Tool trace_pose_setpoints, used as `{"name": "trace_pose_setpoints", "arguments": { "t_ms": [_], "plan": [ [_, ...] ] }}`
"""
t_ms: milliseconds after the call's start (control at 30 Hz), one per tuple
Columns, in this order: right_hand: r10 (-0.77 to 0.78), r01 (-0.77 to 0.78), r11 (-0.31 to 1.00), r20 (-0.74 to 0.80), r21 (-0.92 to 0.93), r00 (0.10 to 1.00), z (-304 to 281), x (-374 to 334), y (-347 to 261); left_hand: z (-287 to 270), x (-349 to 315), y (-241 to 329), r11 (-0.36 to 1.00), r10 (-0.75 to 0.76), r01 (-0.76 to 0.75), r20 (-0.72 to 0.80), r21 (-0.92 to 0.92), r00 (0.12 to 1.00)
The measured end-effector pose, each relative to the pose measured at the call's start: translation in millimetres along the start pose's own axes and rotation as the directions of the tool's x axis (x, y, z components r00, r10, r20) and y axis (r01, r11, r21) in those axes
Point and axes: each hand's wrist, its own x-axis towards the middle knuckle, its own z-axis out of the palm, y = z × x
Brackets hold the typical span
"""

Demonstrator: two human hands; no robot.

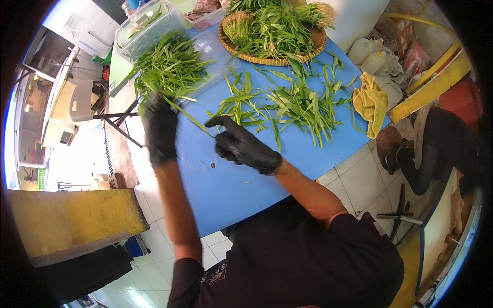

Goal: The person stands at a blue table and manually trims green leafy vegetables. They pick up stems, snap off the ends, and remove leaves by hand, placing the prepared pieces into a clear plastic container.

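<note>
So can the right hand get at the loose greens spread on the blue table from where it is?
Probably yes: the right hand sits beside the loose greens on the blue table, with nothing between them.

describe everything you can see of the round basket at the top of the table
The woven basket is a shallow round tray of tan wicker-like strands with a raised rim. It rests flat on the far edge of the blue table, partly cut off by the picture's top. Bundled leafy greens with pale root ends fill it, some stems trailing over its rim. A clear plastic container lies beside its left. Neither gloved hand touches it.
</note>
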Motion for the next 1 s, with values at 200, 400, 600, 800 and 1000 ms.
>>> {"name": "trace_pose_setpoints", "arguments": {
  "t_ms": [200, 400, 600, 800, 1000],
  "plan": [
    [-0.536, -0.175, 0.389, -0.377, -0.904, 0.755, -76.3, -67.0, 13.2, -106.5, 106.4, 9.3, 0.881, -0.331, 0.343, -0.092, 0.326, 0.939],
    [-0.388, -0.597, 0.089, -0.579, -0.798, 0.717, -132.1, -125.2, 21.5, -47.5, 46.7, 1.6, 0.933, -0.012, 0.061, -0.139, 0.356, 0.990],
    [-0.638, -0.445, 0.270, -0.505, -0.854, 0.581, -126.6, -112.0, -47.3, 20.5, -49.5, 51.4, 0.978, -0.199, 0.197, -0.026, -0.071, 0.980],
    [-0.588, -0.382, 0.258, -0.458, -0.888, 0.667, -138.4, -100.3, -69.7, 45.4, -82.0, 53.7, 0.935, -0.274, 0.282, 0.070, -0.214, 0.959],
    [-0.891, 0.042, 0.444, -0.437, -0.895, 0.124, -149.2, -92.8, -69.6, 58.5, -89.5, 49.6, 0.917, -0.273, 0.292, 0.105, -0.271, 0.956]
  ]
}}
